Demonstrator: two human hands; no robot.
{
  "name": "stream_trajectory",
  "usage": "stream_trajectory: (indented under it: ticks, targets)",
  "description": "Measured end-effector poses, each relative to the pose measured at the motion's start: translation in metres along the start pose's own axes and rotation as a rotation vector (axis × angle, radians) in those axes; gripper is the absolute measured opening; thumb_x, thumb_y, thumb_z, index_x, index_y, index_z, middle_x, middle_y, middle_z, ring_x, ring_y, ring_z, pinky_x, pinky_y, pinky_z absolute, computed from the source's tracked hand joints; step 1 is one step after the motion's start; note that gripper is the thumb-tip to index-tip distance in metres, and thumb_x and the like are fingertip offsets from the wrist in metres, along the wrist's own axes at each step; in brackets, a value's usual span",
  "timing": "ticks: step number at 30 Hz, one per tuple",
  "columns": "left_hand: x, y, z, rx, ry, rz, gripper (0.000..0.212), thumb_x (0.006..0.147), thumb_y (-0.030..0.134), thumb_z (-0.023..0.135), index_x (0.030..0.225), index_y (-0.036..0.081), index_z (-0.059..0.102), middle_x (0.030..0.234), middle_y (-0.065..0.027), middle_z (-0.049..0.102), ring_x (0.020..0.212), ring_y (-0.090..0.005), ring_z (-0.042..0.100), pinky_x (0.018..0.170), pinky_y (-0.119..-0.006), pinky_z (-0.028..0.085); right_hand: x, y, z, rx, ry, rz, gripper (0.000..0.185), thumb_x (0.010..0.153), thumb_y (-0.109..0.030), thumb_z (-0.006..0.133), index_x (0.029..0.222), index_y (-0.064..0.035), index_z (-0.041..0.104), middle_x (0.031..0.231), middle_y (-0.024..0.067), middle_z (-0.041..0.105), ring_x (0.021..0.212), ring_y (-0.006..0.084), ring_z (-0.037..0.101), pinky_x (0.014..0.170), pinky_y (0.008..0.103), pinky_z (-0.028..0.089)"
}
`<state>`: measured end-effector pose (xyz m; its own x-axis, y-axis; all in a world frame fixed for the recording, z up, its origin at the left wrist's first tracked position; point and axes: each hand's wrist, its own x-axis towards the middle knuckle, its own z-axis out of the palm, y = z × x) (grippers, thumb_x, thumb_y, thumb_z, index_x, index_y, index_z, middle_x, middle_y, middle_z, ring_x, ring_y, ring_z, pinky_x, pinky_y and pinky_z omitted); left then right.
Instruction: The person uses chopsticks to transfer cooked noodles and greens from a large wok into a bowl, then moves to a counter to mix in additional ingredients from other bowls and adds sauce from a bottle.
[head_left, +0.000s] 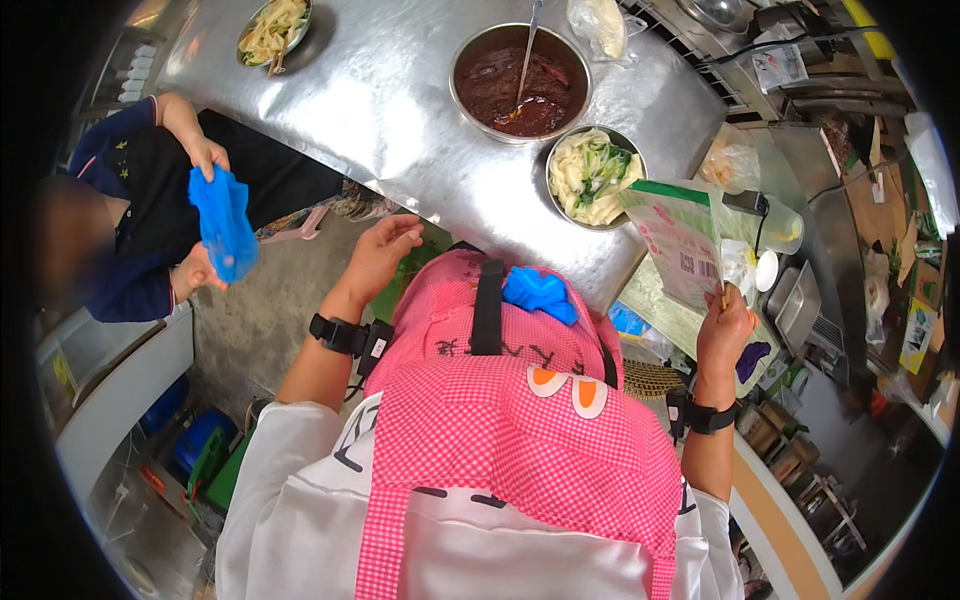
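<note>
My right hand (724, 330) grips the lower edge of a printed plastic packet (671, 247) with a green top band. The packet is tilted, and its upper end overlaps the near side of a metal bowl of wide noodles and leafy greens (589, 180). Beyond that bowl stands a large steel basin (512, 139) of dark red-brown sauce (487, 86), a metal utensil (529, 45) leaning in it. My left hand (386, 251) is empty, its fingers loosely bent, just off the near edge of the steel table (375, 142). A crumpled blue thing (541, 294) pokes from my pink checked apron (450, 420).
To the left, another person's hands hold a blue plastic glove or bag (223, 221). A second noodle bowl (274, 34) with chopsticks sits far left on the table. A clear bag of pale food (604, 30) lies behind the basin. Cluttered counters (795, 187) run along the right.
</note>
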<state>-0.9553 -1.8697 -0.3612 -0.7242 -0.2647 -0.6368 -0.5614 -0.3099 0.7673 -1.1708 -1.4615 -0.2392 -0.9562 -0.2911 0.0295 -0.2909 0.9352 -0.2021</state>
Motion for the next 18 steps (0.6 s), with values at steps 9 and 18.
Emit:
stream_trajectory:
  ticks: [9, 18]
  targets:
    - [0.000, 0.008, 0.009, -0.026, 0.002, 0.009, 0.033, 0.091, 0.015, 0.057, 0.118, -0.003, 0.052, 0.110, -0.0087, 0.061, 0.094, -0.0139, 0.058, 0.084, -0.026, 0.045, -0.005, 0.006, 0.007, 0.038, -0.025, -0.012, 0.020, 0.080, 0.002, 0.061, 0.100, -0.0008, 0.059, 0.089, 0.0199, 0.062, 0.083, 0.0377, 0.061, 0.069, 0.0391, 0.050]
    - [0.001, -0.001, 0.008, -0.003, -0.010, 0.001, 0.034, 0.092, 0.018, 0.056, 0.121, -0.001, 0.052, 0.114, -0.0093, 0.060, 0.097, -0.0149, 0.058, 0.083, -0.026, 0.045, -0.002, -0.010, -0.004, 0.299, 0.001, 0.157, 0.019, 0.081, 0.002, 0.059, 0.100, 0.0005, 0.059, 0.091, 0.0203, 0.063, 0.082, 0.0344, 0.064, 0.069, 0.0371, 0.051]
